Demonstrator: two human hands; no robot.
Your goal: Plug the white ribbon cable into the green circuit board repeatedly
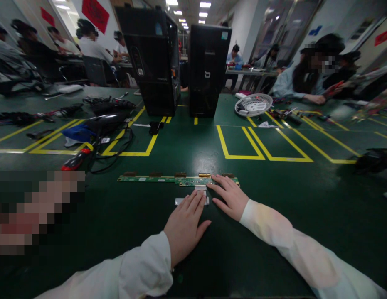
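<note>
A long, narrow green circuit board [162,180] lies across the table in front of me, with gold-brown flexible tabs along its far edge. Attached at or touching its near edge is a whitish flat cable [200,188], which leads toward a small silver-white strip [180,202]. My left hand [187,222] lies flat over that strip and the cable's near end, fingers stretched out and covering part of them. On the board's right part rest the spread fingers of my right hand [231,197], hiding some of it. Neither hand is closed around anything.
Two black computer towers [205,70] stand at the back. A white basket [254,104] holds small items. At left lie a red-and-black handled tool [76,160], a black-and-blue object [93,126] and cables [37,116]. Yellow tape marks the green table. Several people sit beyond; another person's blurred arm [43,211] reaches in at left.
</note>
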